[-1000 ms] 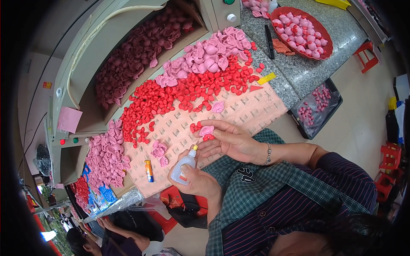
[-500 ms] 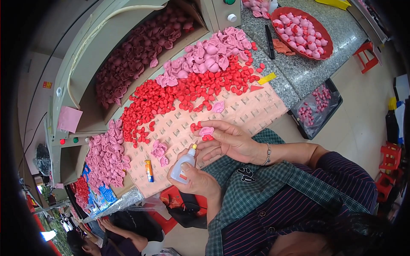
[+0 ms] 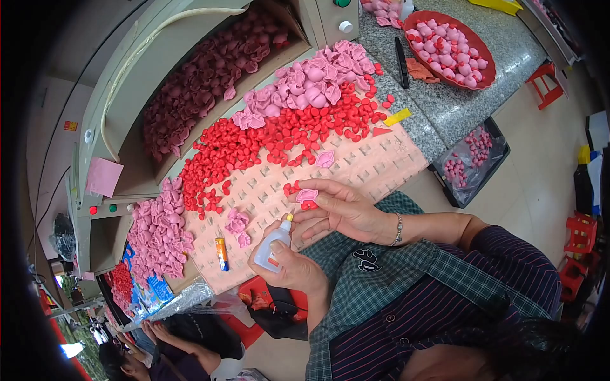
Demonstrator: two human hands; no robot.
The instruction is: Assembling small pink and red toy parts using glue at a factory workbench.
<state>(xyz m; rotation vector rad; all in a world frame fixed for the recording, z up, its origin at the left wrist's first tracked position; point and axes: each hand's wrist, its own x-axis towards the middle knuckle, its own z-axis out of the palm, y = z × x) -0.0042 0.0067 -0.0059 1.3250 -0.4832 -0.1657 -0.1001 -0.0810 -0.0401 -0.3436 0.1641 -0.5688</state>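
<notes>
My left hand (image 3: 293, 265) is closed round a translucent squeeze bottle (image 3: 272, 249) with a yellow tip. Its tip points up, close to the fingers of my right hand (image 3: 349, 213). Between thumb and index finger, that right hand pinches a small pink moulded piece (image 3: 307, 195), hollow side showing. A red piece (image 3: 309, 205) sits against its lower edge, and more red bits (image 3: 290, 188) show by the fingertips; whether they are joined is too small to tell. A single pink shell (image 3: 325, 159) lies on the patterned pink sheet (image 3: 267, 184) beyond my hands.
Heaped red pieces (image 3: 222, 149) and pink shells (image 3: 305, 82) line the sheet's far side, before a grey machine (image 3: 121, 89) filled with pink shells. A red bowl (image 3: 488, 70) stands far right. An orange-and-blue tube (image 3: 222, 254) lies left. Another person (image 3: 184, 349) works at lower left.
My hands and what they hold stay almost in place, the bottle shifting only very slightly. At lower left, the other person's hands have moved a little.
</notes>
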